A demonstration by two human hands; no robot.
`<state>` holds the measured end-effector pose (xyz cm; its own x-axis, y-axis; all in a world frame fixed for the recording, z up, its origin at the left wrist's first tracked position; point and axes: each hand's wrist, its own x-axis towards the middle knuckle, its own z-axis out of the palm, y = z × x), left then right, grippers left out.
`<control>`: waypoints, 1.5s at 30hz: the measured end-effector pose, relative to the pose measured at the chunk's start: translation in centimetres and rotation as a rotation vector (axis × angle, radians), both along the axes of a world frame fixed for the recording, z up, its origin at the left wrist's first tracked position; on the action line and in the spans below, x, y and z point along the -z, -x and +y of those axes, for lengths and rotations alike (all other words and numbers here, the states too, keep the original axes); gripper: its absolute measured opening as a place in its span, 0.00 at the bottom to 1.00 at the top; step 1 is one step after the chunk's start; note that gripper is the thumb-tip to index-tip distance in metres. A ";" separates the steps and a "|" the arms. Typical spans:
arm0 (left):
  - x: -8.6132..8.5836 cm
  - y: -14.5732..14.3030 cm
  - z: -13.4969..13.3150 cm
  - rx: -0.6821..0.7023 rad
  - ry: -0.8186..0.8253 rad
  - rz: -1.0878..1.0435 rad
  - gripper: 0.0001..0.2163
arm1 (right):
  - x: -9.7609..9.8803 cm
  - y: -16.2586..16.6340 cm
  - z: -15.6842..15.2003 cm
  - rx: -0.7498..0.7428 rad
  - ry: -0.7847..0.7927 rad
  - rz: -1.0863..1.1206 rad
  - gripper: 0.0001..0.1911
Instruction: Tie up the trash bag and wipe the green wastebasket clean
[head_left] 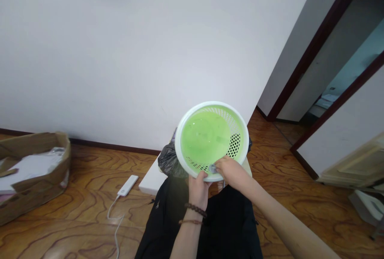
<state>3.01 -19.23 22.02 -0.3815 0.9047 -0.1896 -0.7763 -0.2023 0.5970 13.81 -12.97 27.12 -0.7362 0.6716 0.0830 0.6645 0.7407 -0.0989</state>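
The green basket is at lower middle. The left grip holds its rim; the right grip pinches a bluish wad inside. At lower left, a box holds white things.

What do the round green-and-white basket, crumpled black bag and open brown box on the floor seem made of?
Round green-and-white perforated basket: likely moulded plastic, smooth and slightly glossy, given small highlights and regular holes.
Crumpled black bag: probably thin plastic film, from its shiny creases.
Open brown box: apparently matte cardboard, judging by its dull, bent walls.
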 end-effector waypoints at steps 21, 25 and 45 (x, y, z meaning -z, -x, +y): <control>-0.7 -0.1 0.6 -0.077 0.015 0.000 0.26 | -0.7 -2.6 0.6 0.147 -0.215 0.010 0.13; -0.7 0.0 0.5 -0.061 -0.030 -0.007 0.24 | 0.1 -1.4 -1.1 0.028 -0.015 0.161 0.14; -0.6 0.8 -0.1 -0.022 -0.117 -0.007 0.25 | 0.3 -0.1 -3.3 -0.110 0.088 0.321 0.17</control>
